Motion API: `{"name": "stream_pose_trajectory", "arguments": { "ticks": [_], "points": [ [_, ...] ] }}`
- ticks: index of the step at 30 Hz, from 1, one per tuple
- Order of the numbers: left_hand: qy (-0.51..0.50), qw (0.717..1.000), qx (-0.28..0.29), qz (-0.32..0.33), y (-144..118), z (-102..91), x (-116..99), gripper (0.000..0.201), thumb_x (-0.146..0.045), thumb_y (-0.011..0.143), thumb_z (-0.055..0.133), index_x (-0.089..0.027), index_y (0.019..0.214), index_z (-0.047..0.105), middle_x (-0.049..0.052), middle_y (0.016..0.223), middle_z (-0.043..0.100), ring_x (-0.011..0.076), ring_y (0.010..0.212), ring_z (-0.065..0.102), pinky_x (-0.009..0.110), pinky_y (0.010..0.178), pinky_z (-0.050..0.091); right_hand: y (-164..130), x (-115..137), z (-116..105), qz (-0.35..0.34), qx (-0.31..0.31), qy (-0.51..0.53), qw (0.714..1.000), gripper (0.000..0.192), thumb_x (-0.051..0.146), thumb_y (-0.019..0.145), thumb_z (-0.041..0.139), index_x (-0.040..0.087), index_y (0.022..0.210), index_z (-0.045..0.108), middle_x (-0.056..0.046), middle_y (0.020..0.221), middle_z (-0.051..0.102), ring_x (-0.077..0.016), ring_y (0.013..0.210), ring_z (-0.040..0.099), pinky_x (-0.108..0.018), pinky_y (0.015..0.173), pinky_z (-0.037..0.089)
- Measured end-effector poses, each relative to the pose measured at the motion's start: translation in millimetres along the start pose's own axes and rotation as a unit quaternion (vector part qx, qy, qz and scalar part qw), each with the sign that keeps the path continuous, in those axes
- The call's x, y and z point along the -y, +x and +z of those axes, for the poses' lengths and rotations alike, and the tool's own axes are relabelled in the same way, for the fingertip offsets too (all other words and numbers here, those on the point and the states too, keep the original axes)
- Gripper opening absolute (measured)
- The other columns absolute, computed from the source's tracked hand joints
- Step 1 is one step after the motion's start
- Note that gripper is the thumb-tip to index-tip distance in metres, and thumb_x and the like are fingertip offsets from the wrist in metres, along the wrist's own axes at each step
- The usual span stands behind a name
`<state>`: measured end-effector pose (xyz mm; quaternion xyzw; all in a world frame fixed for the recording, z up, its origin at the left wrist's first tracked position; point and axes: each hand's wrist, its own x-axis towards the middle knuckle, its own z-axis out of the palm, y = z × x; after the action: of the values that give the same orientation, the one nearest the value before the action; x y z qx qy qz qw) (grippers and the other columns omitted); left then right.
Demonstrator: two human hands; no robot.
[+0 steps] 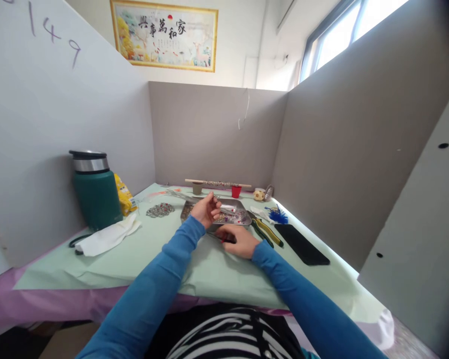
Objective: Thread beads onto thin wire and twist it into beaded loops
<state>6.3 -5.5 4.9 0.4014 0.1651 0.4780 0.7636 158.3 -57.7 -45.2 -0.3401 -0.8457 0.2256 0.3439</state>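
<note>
My left hand [208,211] is raised over the near-left part of a metal tray [243,203], its fingers curled and thumb and fingertips pinched together. Whatever the pinch holds is too small to make out. Lower and to the right, my right hand [241,240] rests near the table, wrapped around small pliers with red and black handles [224,239]. Their tip points left, under my left wrist. Small coloured beads [237,217] lie scattered in the tray, partly hidden by my hands. Thin metal rods [183,195] lean across its left rim.
Larger pliers with yellow and green handles [268,232], a black phone [301,244] and a blue tufted piece [278,215] lie right. A chain heap [160,210], white cloth [107,238] and green bottle [97,197] stand left. Behind are a red cup [236,191] and wooden stick [194,181].
</note>
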Motion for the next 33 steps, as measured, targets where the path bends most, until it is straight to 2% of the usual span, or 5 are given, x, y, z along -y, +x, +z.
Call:
{"name": "stream_pose_trajectory", "arguments": {
  "ticks": [6, 16, 21, 25, 33],
  "points": [
    [-0.022, 0.999, -0.004, 0.029, 0.4, -2.0, -5.4, 0.030, -0.037, 0.086, 0.044, -0.016, 0.064, 0.041, -0.003, 0.053, 0.044, 0.0043, 0.035, 0.033, 0.018, 0.039, 0.036, 2.6, 2.4, -22.1, 0.103, -0.060, 0.364, 0.924, 0.033, 0.017, 0.063, 0.056, 0.020, 0.095, 0.063, -0.004, 0.088, 0.066, -0.0182, 0.081, 0.060, -0.031, 0.072, 0.047],
    [0.127, 0.991, -0.029, 0.010, 4.0, 0.1, 14.0, 0.022, -0.029, 0.085, 0.049, -0.010, 0.073, 0.053, 0.006, 0.074, 0.058, 0.0101, 0.057, 0.055, 0.030, 0.059, 0.053, 8.1, -13.1, -35.7, 0.135, -0.240, 0.630, 0.726, 0.015, 0.019, 0.069, 0.056, 0.017, 0.083, 0.062, -0.004, 0.076, 0.066, -0.0166, 0.071, 0.061, -0.032, 0.069, 0.052],
    [0.280, 0.959, 0.033, 0.008, 1.0, 6.6, 29.6, 0.028, -0.024, 0.065, 0.072, -0.012, 0.078, 0.050, 0.003, 0.073, 0.058, 0.0136, 0.061, 0.060, 0.033, 0.056, 0.054, 13.9, -18.5, -32.5, 0.081, -0.317, 0.607, 0.724, 0.013, 0.019, 0.069, 0.062, 0.019, 0.082, 0.060, 0.000, 0.074, 0.065, -0.0135, 0.069, 0.061, -0.028, 0.069, 0.052],
    [0.316, 0.947, 0.059, 0.006, 3.6, 5.2, 36.6, 0.034, -0.023, 0.061, 0.074, -0.014, 0.075, 0.044, 0.001, 0.066, 0.059, 0.0140, 0.053, 0.060, 0.032, 0.051, 0.053, 14.9, -17.9, -29.4, 0.053, -0.322, 0.591, 0.738, 0.017, 0.020, 0.068, 0.064, 0.019, 0.084, 0.060, 0.000, 0.078, 0.066, -0.0139, 0.073, 0.061, -0.029, 0.069, 0.052],
    [0.264, 0.962, -0.003, 0.075, 4.6, 5.1, 33.1, 0.035, -0.022, 0.060, 0.075, -0.015, 0.071, 0.043, -0.001, 0.063, 0.058, 0.0117, 0.051, 0.059, 0.030, 0.052, 0.052, 12.6, -11.9, -18.6, 0.032, -0.265, 0.467, 0.843, 0.030, 0.039, 0.073, 0.063, 0.018, 0.094, 0.062, -0.005, 0.091, 0.064, -0.0186, 0.077, 0.060, -0.032, 0.065, 0.050]
  ]
}}
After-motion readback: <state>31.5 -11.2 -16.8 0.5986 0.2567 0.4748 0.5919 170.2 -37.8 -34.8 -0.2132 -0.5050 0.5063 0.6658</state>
